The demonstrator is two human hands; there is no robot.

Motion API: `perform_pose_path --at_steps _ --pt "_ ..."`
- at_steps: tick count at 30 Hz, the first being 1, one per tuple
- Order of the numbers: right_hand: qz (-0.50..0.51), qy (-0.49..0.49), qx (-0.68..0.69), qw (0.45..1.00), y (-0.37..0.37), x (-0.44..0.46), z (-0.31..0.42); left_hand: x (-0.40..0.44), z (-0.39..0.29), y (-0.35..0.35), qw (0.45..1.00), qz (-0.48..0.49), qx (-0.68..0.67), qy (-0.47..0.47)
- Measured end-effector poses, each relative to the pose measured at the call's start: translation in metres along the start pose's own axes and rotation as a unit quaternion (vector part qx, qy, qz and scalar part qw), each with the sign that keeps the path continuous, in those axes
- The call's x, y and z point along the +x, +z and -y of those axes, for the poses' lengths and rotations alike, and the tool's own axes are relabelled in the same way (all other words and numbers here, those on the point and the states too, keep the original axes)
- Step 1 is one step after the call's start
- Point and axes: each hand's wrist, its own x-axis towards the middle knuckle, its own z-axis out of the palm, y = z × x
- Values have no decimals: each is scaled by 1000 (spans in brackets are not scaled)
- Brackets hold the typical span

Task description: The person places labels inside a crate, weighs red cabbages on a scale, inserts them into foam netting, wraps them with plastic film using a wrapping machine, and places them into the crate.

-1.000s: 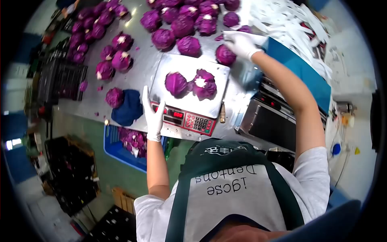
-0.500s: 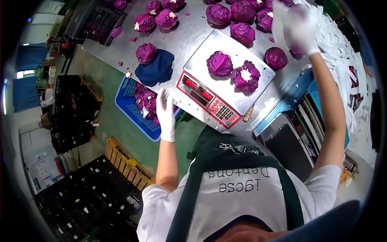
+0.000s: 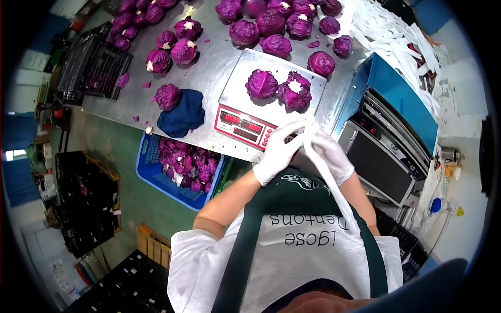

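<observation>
Both my hands wear white gloves and meet in front of the scale, above my apron. Between them hangs a long white strip (image 3: 331, 183), its tail running down over my chest. My left hand (image 3: 277, 151) pinches the strip's upper end. On the other side, my right hand (image 3: 334, 155) is closed round the same end, its fingers partly hidden. Just beyond, the digital scale (image 3: 237, 97) has a red front and lit displays, its keypad partly covered by my left hand. Two red cabbages rest on its plate, a left one (image 3: 261, 84) and a right one (image 3: 294, 93).
More red cabbages (image 3: 243, 33) are spread over the metal table (image 3: 209, 57). A dark blue cloth (image 3: 182, 113) lies near its edge. Below stands a blue crate (image 3: 142, 169) of purple leaves. White strips (image 3: 391, 31) are heaped upper right, behind a blue-lidded machine (image 3: 399, 115).
My right hand has come back from the strip pile to the front of the scale with a strip. My left hand has moved right from beside the crate to meet it. The view has shifted.
</observation>
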Motion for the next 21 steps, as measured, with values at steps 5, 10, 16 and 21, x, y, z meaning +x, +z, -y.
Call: perform_pose_path --at_steps 5,10,16,21 --pt "-124 -226 -170 951 10 -14 -36 -16 -4 -6 995 41 86 13" --pt "-167 -325 -357 860 -5 -15 -53 -22 0 -3 988 58 119 77" --pt "-169 -423 -312 834 2 -11 -59 -31 5 -4 997 68 20 -23" --pt "-140 -201 145 958 21 -27 -15 -30 14 -7 981 61 -159 -89"
